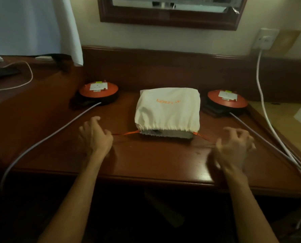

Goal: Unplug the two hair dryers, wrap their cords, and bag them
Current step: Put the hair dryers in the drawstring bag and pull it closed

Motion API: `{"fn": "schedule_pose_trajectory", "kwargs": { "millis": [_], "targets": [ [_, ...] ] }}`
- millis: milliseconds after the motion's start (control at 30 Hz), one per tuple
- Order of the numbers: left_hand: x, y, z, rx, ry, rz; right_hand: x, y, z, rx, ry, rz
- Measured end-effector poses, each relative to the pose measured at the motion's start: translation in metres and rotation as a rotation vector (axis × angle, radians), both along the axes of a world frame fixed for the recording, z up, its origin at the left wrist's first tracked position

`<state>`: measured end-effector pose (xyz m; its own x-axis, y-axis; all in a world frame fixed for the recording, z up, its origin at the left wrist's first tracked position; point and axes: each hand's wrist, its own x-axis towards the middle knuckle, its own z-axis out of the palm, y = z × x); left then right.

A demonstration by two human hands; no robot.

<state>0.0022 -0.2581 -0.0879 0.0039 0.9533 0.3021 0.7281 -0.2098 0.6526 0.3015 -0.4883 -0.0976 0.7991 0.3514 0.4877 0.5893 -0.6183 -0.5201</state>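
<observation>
Your two bare forearms reach in from the bottom edge, over the front edge of a dark red-brown wooden desk (146, 155). Your left hand (93, 135) hovers just left of the white drawstring bag (167, 109), fingers loosely curled; the orange drawstring (127, 133) runs from the bag's gathered mouth to your fingers, though you cannot tell for sure whether they pinch it. Your right hand (234, 146) is blurred, just right of the bag, fingers curled and apart; whether it grips the right drawstring end (201, 136) cannot be told.

The bag lies in the middle of the desk, its mouth toward you, with something grey (167, 134) showing at the opening. The hair dryers themselves are not visible.

Left of the bag sits an orange-topped cord reel (99, 92), with a pale cable (58, 130) running from it off the desk's front left. Right of the bag sits a second orange cord reel (227, 100), its cable (262, 135) running off to the right. Above and right of the bag, a white wall socket (265, 39) has a white cord (262, 95) hanging from it. A wood-framed mirror (170, 16) hangs on the wall above the bag.
</observation>
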Motion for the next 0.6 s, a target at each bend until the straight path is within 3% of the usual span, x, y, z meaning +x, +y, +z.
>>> {"fn": "schedule_pose_trajectory", "kwargs": {
  "millis": [100,200,367,600],
  "targets": [
    [0.032,-0.021,0.009,0.122,0.159,-0.372,-0.012,0.022,0.005,-0.092,-0.144,0.226],
    [0.059,-0.026,0.004,0.032,0.246,-0.524,-0.016,0.042,0.006,-0.09,0.178,0.453],
    [0.047,-0.017,-0.008,0.016,-0.157,-0.511,-0.012,0.038,0.001,0.047,0.282,0.485],
    [0.048,-0.017,-0.01,0.099,-0.288,-0.3,-0.01,0.036,-0.006,0.165,0.3,0.265]
  ]
}}
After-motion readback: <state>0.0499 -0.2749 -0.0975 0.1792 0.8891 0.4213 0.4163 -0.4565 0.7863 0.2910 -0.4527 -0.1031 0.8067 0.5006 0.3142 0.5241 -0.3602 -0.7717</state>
